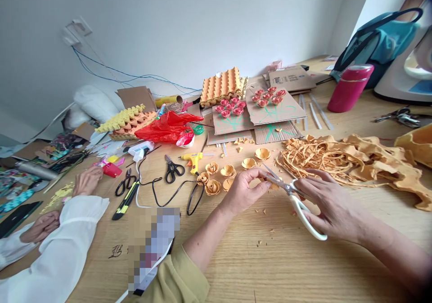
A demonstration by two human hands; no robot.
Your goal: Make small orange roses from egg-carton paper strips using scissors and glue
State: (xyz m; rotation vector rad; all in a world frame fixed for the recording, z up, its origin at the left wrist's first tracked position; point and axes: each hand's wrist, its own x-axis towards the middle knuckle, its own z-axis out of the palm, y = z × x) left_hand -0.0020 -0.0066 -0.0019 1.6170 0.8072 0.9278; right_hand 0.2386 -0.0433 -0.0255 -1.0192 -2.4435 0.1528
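Observation:
My right hand (pixel 326 204) grips white-handled scissors (pixel 308 220), its fingers through the loops. The blades point left and stand apart near the fingertips of my left hand (pixel 245 190). Between those fingertips my left hand pinches a small orange piece of egg-carton pulp (pixel 275 186), mostly hidden by the fingers and blades. Just beyond it are several orange pulp flowers, among them a cupped flower (pixel 262 154) and a layered flower (pixel 213 187). Small orange scraps (pixel 265 211) lie on the table below my hands.
A heap of orange pulp strips (pixel 313 159) lies at right, behind it a pink bottle (pixel 351 88). A yellow glue gun (pixel 193 161), black scissors (pixel 173 170) and a cutter knife (pixel 125 200) lie left. Cardboard with red flowers (pixel 275 107) is behind. A co-worker's hand (pixel 87 180) is far left.

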